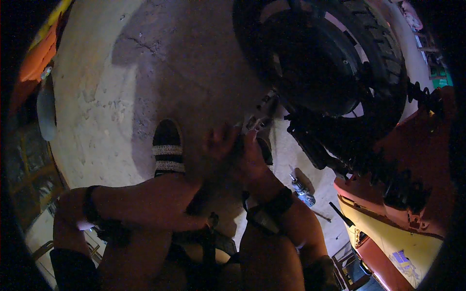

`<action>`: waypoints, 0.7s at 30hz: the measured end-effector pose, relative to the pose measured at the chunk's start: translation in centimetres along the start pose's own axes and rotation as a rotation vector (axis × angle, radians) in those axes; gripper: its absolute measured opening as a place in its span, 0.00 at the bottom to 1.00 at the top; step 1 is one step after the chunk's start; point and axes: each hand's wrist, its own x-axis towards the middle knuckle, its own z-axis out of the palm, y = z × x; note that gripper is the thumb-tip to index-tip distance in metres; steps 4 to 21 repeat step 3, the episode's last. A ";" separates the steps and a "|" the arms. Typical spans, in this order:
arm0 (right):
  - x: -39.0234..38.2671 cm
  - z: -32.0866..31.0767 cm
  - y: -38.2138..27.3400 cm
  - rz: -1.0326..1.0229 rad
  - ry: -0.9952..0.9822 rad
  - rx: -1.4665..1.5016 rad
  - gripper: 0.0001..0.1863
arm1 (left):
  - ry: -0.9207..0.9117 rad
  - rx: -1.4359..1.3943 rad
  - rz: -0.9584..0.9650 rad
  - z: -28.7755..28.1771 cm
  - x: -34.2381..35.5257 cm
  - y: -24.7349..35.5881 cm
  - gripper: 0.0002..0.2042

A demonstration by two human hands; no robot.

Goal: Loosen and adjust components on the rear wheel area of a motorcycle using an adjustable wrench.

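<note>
My right hand [253, 157] is closed around a grey metal part with holes [257, 123], its thumb lying along the near end. My left hand [221, 140] is close beside it on the left; its fingers are dim, and I cannot tell what they hold. A dark, long shape [211, 191] runs below the hands, too dark to name. Just beyond the metal part is a motorcycle wheel [383, 43] with a black knobbly tyre. Whether the part is joined to the motorcycle is hidden in shadow.
A blue and black power drill [303, 191] lies on the concrete floor [97, 97] right of my right hand. Black coil-spring shock absorbers [407, 189] and red and yellow bodywork [393, 237] fill the right side. My left shoe [168, 145] stands below the hands' left. Orange material [36, 68] hangs far left.
</note>
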 end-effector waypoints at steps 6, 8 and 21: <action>0.1 0.4 -0.3 -0.006 0.017 -0.064 0.31 | -0.002 -0.006 0.020 -0.3 -0.5 -0.4 0.30; 0.1 0.4 -0.3 -0.006 0.017 -0.064 0.31 | -0.002 -0.006 0.020 -0.3 -0.5 -0.4 0.30; 0.1 0.4 -0.3 -0.006 0.017 -0.064 0.31 | -0.002 -0.006 0.020 -0.3 -0.5 -0.4 0.30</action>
